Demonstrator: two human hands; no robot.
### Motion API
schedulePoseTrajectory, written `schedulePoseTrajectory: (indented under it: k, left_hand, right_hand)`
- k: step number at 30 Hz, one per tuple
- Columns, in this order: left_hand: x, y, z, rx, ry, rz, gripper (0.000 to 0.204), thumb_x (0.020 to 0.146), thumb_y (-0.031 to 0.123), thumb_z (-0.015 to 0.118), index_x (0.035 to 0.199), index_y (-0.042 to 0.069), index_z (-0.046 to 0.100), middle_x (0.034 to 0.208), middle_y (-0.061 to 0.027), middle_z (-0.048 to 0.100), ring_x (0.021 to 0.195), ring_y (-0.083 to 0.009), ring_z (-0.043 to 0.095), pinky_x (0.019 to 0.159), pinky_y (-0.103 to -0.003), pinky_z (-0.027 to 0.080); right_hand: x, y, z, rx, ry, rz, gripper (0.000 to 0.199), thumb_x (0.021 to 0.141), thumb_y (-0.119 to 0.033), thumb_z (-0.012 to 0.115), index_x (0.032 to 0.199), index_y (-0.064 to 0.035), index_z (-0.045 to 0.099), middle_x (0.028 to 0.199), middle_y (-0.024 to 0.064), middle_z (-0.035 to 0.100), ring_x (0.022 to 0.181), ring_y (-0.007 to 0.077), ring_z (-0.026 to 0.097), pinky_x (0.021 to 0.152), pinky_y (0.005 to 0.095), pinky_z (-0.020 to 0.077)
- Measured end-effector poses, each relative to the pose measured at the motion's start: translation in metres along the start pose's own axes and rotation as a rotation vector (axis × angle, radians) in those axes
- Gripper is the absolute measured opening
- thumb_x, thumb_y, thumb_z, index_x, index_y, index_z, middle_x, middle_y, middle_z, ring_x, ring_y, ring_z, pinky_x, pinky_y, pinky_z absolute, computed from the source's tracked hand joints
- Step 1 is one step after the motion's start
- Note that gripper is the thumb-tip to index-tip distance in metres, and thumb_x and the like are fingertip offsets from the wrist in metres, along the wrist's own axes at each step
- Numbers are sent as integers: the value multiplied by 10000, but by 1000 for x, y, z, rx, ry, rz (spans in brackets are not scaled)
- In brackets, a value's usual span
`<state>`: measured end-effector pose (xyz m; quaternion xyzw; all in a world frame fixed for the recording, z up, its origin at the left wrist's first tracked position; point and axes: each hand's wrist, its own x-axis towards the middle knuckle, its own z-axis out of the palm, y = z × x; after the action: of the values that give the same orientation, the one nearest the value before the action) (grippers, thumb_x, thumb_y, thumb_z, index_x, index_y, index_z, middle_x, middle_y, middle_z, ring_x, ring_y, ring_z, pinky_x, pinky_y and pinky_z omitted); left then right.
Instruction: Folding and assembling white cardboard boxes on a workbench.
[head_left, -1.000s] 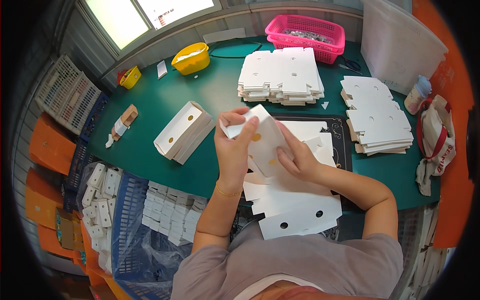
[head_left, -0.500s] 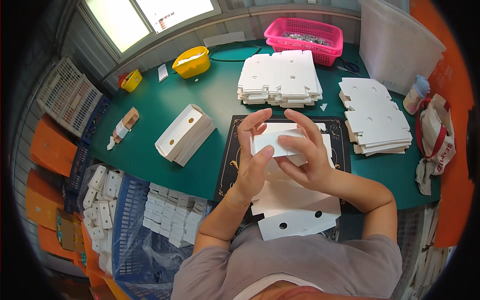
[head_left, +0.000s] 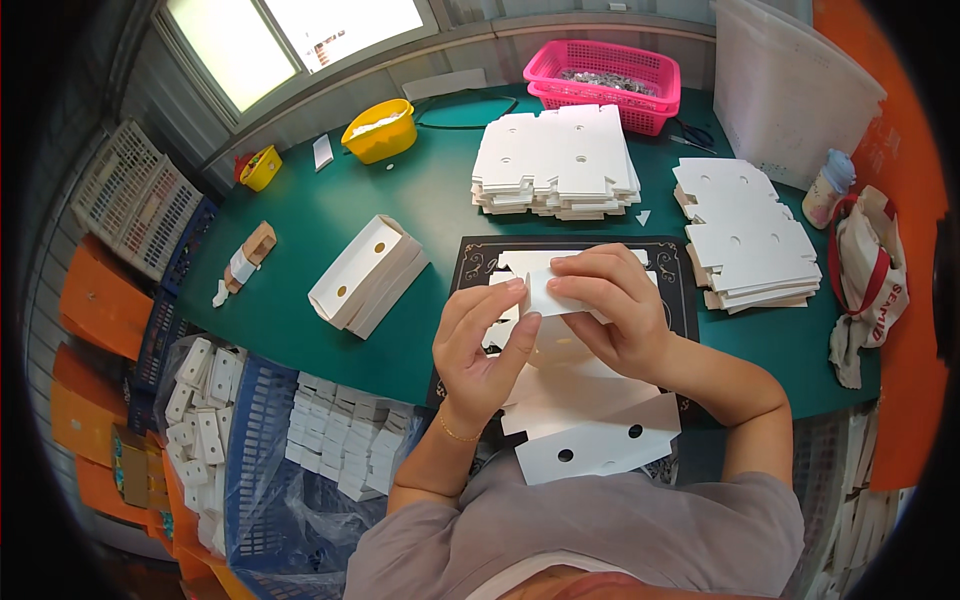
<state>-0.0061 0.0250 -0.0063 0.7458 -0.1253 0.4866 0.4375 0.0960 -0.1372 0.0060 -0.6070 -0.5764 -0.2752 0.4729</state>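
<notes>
Above the black mat point(head_left: 680, 320), a small white cardboard box point(head_left: 545, 294), partly folded, is held up between both hands. My right hand point(head_left: 622, 315) wraps round it from the right, fingers on its upper face and thumb underneath. At the box's left end, my left hand point(head_left: 478, 345) pinches the edge with thumb and forefinger tips. Beneath the hands lie unfolded white cardboard blanks point(head_left: 590, 420), with two dark punched holes in the nearest flap. My hands hide part of the box and of the blanks.
Folded white boxes point(head_left: 365, 275) stand left of the mat. Stacks of flat blanks sit behind it point(head_left: 555, 160) and at right point(head_left: 750, 235). Farther back are a pink basket point(head_left: 605, 85) of small metal pieces and a yellow tub point(head_left: 380, 135). A blue crate point(head_left: 262, 440) of boxes stands lower left.
The box has turned and shifted slightly lower between my hands, showing a smaller white face. My left hand has moved left and down, now gripping only its end; my right fingers cover its top.
</notes>
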Motion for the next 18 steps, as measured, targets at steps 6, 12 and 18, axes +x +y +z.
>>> schedulePoseTrajectory:
  k: [6, 12, 18]
  left_hand:
    - [14, 8, -11, 103, -160, 51, 218, 808, -21, 743, 1023, -17, 710, 1058, -126, 667, 960, -208, 630, 841, -295, 508]
    - [20, -2, -19, 69, -192, 197, 254, 694, -16, 768, 934, 64, 737, 971, -60, 701, 894, -231, 649, 788, -322, 524]
    - [31, 1, -31, 34, -324, 209, 242, 652, -44, 727, 877, 46, 720, 955, -69, 705, 911, -257, 644, 810, -343, 519]
  right_hand:
    - [2, -4, -1, -18, 0, 13, 463, 689, 66, 755, 1124, -50, 646, 1172, 130, 629, 996, 304, 604, 822, 376, 500]
    - [1, -6, -1, -34, -13, 32, 466, 689, 62, 748, 1128, -48, 638, 1173, 133, 625, 976, 297, 605, 811, 366, 495]
    - [1, -9, -2, 3, -33, 37, 449, 696, 60, 730, 1122, -48, 636, 1165, 130, 621, 962, 287, 597, 800, 368, 476]
